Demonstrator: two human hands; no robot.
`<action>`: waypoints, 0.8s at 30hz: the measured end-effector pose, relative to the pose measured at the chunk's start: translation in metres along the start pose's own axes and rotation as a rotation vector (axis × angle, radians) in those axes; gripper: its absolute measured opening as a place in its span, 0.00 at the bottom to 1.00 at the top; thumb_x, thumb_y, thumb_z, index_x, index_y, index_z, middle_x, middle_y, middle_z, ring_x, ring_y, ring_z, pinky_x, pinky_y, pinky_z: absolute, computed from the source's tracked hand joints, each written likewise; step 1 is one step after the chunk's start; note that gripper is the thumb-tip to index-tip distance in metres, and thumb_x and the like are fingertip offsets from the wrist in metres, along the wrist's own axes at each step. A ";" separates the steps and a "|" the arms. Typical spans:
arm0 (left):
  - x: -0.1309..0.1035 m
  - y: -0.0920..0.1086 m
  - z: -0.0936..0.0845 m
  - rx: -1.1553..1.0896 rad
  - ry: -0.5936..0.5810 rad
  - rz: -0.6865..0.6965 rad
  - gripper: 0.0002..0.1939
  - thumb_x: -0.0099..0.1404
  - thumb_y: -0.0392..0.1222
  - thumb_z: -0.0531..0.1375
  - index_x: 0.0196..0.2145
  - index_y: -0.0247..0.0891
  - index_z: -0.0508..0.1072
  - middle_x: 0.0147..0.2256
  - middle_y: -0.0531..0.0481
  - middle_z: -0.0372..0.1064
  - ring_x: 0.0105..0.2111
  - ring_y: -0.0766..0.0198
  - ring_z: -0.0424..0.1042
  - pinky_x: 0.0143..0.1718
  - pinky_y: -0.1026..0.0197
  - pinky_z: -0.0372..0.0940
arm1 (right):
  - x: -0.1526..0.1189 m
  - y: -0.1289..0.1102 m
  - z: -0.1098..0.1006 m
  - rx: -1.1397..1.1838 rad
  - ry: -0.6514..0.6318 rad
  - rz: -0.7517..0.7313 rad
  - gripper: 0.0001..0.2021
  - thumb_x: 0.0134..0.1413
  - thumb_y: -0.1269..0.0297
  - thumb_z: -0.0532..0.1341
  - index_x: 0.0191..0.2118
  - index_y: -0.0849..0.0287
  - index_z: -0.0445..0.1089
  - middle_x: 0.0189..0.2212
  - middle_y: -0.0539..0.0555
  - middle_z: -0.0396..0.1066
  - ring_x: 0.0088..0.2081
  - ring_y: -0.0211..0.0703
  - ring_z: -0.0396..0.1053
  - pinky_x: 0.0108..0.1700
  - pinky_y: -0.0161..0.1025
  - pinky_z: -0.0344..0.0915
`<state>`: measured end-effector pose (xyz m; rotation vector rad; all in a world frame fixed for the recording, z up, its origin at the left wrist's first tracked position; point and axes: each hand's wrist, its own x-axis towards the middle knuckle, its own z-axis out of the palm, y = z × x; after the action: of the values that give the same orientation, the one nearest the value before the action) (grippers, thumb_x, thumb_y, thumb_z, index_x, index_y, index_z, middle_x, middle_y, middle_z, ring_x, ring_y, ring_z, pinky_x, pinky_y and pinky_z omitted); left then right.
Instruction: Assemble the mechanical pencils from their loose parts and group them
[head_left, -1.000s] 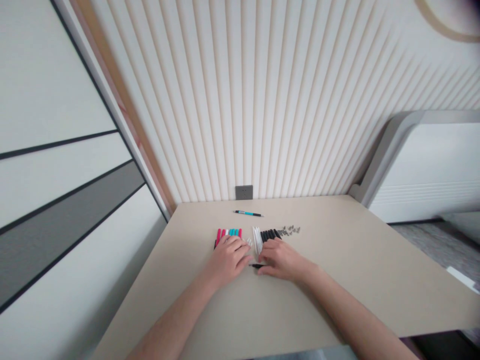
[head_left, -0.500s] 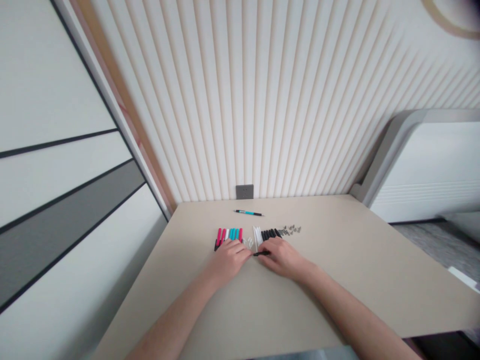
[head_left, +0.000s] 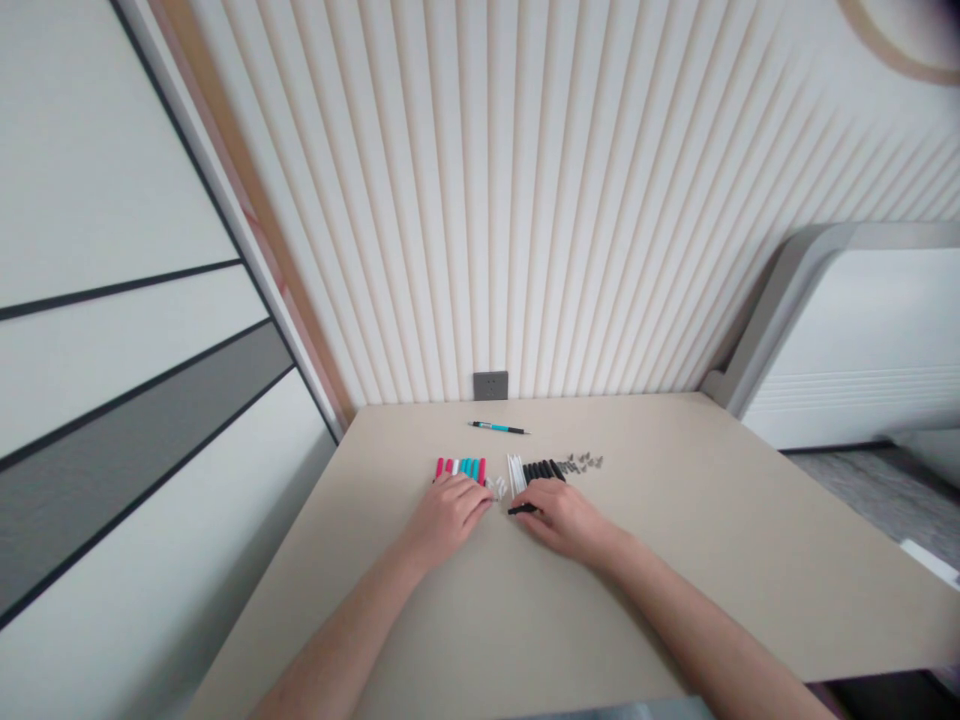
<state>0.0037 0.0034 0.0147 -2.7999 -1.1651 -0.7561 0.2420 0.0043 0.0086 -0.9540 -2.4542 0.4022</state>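
My right hand (head_left: 561,512) pinches a black pen part (head_left: 523,509), its dark end pointing left. My left hand (head_left: 450,515) is closed at the fingertips, beside some small white pieces (head_left: 500,488); what it may hold is too small to make out. Behind the left hand, partly covered by it, is a row of pink, white and turquoise pen barrels (head_left: 469,467). Thin white refills (head_left: 515,472) lie just beyond the right hand's fingers. Next to them is a row of black pen parts (head_left: 541,468), partly behind that hand.
A turquoise and black pen (head_left: 498,428) lies farther back on the beige table (head_left: 637,590). Small grey metal clips (head_left: 589,461) are scattered right of the black parts. A ribbed wall with a dark socket (head_left: 490,385) borders the table's far edge.
My left hand has moved left, away from the black pen part's tip and towards the small white pieces. My right hand stays nearly in place, holding the black pen part.
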 end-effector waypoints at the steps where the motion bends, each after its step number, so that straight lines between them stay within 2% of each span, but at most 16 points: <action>1: 0.000 0.001 0.001 -0.008 -0.018 0.019 0.08 0.70 0.40 0.54 0.37 0.39 0.72 0.33 0.50 0.72 0.36 0.61 0.70 0.41 0.57 0.62 | 0.000 0.000 0.000 0.009 0.011 0.001 0.09 0.60 0.67 0.56 0.45 0.57 0.71 0.37 0.54 0.74 0.41 0.42 0.69 0.44 0.36 0.61; 8: 0.000 0.005 0.010 -0.044 -0.024 0.081 0.11 0.71 0.43 0.53 0.35 0.38 0.71 0.30 0.50 0.71 0.34 0.62 0.69 0.38 0.58 0.62 | 0.001 -0.006 0.003 0.038 -0.024 -0.062 0.11 0.63 0.65 0.54 0.47 0.56 0.70 0.39 0.54 0.75 0.41 0.41 0.70 0.46 0.36 0.61; 11: 0.000 0.005 0.011 -0.044 -0.014 0.079 0.12 0.71 0.44 0.53 0.33 0.38 0.71 0.29 0.50 0.70 0.33 0.62 0.69 0.38 0.58 0.62 | 0.003 -0.008 0.005 -0.017 -0.025 -0.083 0.11 0.63 0.65 0.54 0.44 0.56 0.72 0.36 0.53 0.76 0.39 0.41 0.71 0.44 0.36 0.60; 13: 0.000 0.005 0.010 -0.038 -0.001 0.055 0.11 0.70 0.45 0.54 0.33 0.38 0.71 0.29 0.49 0.70 0.33 0.61 0.69 0.37 0.58 0.62 | 0.004 -0.007 0.004 -0.073 0.001 -0.043 0.10 0.62 0.65 0.54 0.40 0.57 0.73 0.31 0.53 0.75 0.36 0.41 0.71 0.41 0.35 0.59; 15: 0.000 0.004 0.009 -0.027 0.011 0.023 0.10 0.70 0.44 0.54 0.34 0.38 0.71 0.30 0.49 0.71 0.34 0.61 0.69 0.38 0.58 0.63 | 0.004 -0.003 0.000 -0.138 0.052 0.067 0.11 0.62 0.64 0.54 0.37 0.57 0.74 0.29 0.53 0.75 0.33 0.40 0.71 0.40 0.35 0.59; 19: 0.001 0.003 0.005 -0.016 0.020 -0.002 0.10 0.71 0.40 0.52 0.35 0.38 0.71 0.31 0.49 0.72 0.34 0.62 0.70 0.39 0.57 0.62 | 0.001 0.015 -0.015 -0.318 0.178 0.449 0.13 0.63 0.63 0.52 0.36 0.56 0.73 0.31 0.53 0.76 0.31 0.40 0.71 0.34 0.34 0.57; 21: 0.000 0.002 0.005 -0.015 0.014 -0.001 0.10 0.71 0.39 0.52 0.35 0.39 0.71 0.31 0.50 0.72 0.34 0.62 0.70 0.40 0.58 0.62 | -0.002 0.026 -0.021 -0.405 0.190 0.608 0.13 0.63 0.62 0.52 0.35 0.55 0.73 0.31 0.54 0.76 0.31 0.42 0.72 0.32 0.35 0.56; 24: -0.001 0.001 0.007 -0.005 -0.013 0.001 0.09 0.70 0.38 0.52 0.34 0.39 0.72 0.30 0.50 0.72 0.34 0.62 0.70 0.39 0.58 0.62 | -0.004 0.036 -0.023 -0.467 0.137 0.735 0.13 0.63 0.61 0.52 0.34 0.56 0.73 0.30 0.56 0.76 0.30 0.43 0.72 0.30 0.35 0.55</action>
<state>0.0065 0.0036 0.0085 -2.8139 -1.1654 -0.7431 0.2771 0.0296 0.0111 -2.0084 -2.0289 -0.0241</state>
